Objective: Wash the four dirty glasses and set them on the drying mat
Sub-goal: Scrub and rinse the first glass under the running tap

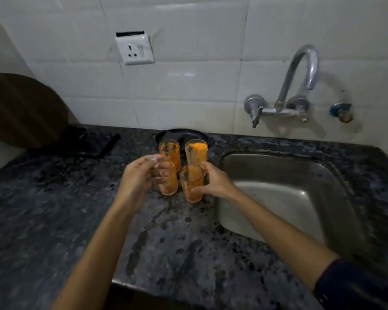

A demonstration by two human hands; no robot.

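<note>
Four glasses stand in a tight cluster on the dark speckled counter (54, 220), all smeared inside with orange residue, two in a near row and two in a far row. The left hand (139, 177) wraps its fingers round the near-left glass (167, 182), thumb on the near side and fingertips showing through the glass wall. The right hand (215, 182) grips the near-right glass (192, 186) from its right side, fingers curled round the lower body. Just beyond the left hand stands the far-left glass (170, 153), and just beyond the right hand the far-right glass (197, 153), the taller-looking of the pair; neither is touched, as far as the blur allows one to tell. Both held glasses appear upright, their bases at or very near the counter; whether they are lifted cannot be told. Directly to the right of the right hand lies one steel sink (289, 198), and above it on the white tiled wall one curved tap (300, 74) with two valve handles. Beyond the glasses, against the wall, sits one dark round pan (179, 134). Up and to the left of the left hand, one white wall socket (135, 49) hangs slightly askew. The right forearm ends in a dark sleeve (356, 287).
</note>
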